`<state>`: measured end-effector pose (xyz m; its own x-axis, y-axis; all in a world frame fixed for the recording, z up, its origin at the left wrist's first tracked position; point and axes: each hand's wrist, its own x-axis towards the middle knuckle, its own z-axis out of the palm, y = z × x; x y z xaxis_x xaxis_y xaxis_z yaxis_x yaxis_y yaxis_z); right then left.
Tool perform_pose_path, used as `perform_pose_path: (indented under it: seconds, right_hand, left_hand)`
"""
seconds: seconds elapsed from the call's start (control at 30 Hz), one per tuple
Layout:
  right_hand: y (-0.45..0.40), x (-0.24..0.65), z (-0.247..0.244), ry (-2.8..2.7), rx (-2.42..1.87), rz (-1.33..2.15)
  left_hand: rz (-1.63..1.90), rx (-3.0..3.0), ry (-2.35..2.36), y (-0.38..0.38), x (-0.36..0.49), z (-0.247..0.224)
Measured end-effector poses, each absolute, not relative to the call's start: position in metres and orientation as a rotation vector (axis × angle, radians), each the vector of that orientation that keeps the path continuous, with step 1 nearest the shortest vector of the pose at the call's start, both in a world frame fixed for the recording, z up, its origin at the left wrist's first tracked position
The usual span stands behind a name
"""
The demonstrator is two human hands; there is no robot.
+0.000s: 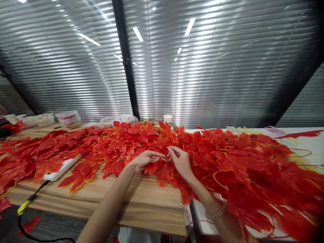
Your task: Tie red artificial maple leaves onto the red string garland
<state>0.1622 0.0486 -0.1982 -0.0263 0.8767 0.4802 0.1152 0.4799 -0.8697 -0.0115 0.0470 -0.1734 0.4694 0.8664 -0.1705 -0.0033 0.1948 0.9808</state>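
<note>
Red artificial maple leaves [121,146] with yellow-edged stems lie in a thick heap across the table. Over the front of the heap, my left hand [145,160] reaches in with its fingers long and pressed together, pinching at a maple leaf [153,167]. My right hand [180,162] faces it with thumb and forefinger closed at a thin leaf stem between the two hands. The fingertips nearly meet; what exactly lies between them is too small to make out clearly. A beaded bracelet [216,212] is on my right wrist.
A white power strip [62,168] with a black cable lies among leaves at left. Plastic food tubs [68,118] and a paper cup [167,118] stand at the back, before the blinds [215,74]. The wooden tabletop [149,202] meets a white surface at right, where red cords hang.
</note>
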Motion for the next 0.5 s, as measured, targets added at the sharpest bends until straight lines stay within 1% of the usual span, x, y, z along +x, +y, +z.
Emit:
perform_pose_path:
  seconds: [0.3, 0.5]
  right_hand:
    - [0.051, 0.163, -0.206, -1.465, -0.942, 0.758]
    - [0.054, 0.165, -0.208, -1.431, -0.967, 0.689]
  left_hand:
    - [0.789, 1.026, 0.785, 0.052, -0.024, -0.168]
    - [1.009, 1.001, 0.758, 0.053, -0.035, -0.167]
